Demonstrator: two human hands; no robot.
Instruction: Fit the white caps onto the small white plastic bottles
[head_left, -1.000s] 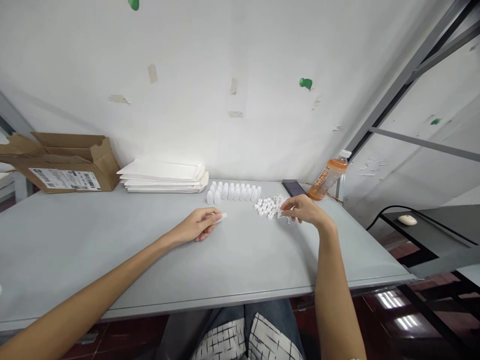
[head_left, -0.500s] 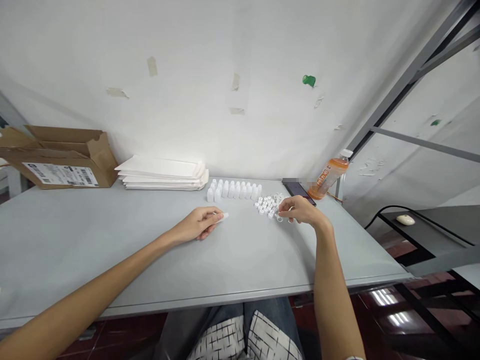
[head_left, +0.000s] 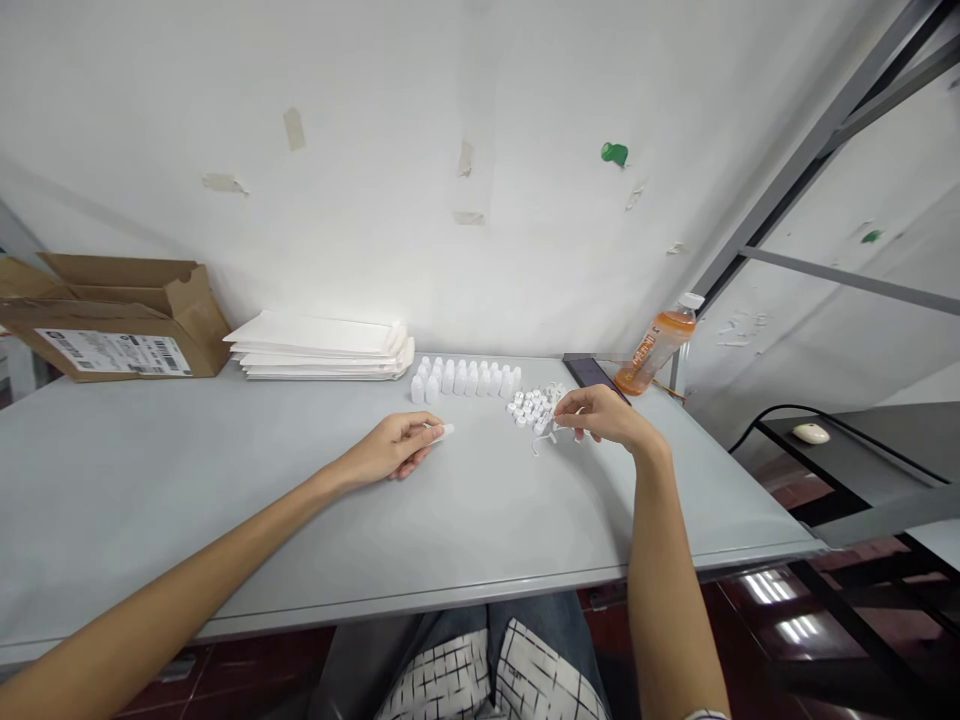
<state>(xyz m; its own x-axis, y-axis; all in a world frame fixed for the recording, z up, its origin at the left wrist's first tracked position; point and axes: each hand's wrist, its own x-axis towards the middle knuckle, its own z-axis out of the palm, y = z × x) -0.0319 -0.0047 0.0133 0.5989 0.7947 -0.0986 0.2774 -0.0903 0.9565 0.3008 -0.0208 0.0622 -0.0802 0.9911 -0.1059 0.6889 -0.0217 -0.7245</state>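
Observation:
My left hand (head_left: 405,445) is closed around a small white plastic bottle, whose tip (head_left: 448,431) pokes out past the thumb; the rest is hidden by the fingers. My right hand (head_left: 592,412) pinches at the right edge of a heap of small white caps (head_left: 531,405). Thin white strips (head_left: 541,440) stick out below its fingertips. What exactly lies between those fingertips is too small to make out. Behind the hands, several small white translucent bottles (head_left: 471,378) stand upright in close rows, left of the caps.
A stack of white envelopes (head_left: 322,345) and an open cardboard box (head_left: 127,320) sit at the back left of the grey table (head_left: 480,540). Behind my right hand are a dark phone (head_left: 589,372) and a bottle of orange drink (head_left: 656,350). A white wall rises behind.
Thin white strips now show below my right fingertips, where a small ring was beside them. My left hand keeps its hold on the bottle. The whole view has shifted slightly.

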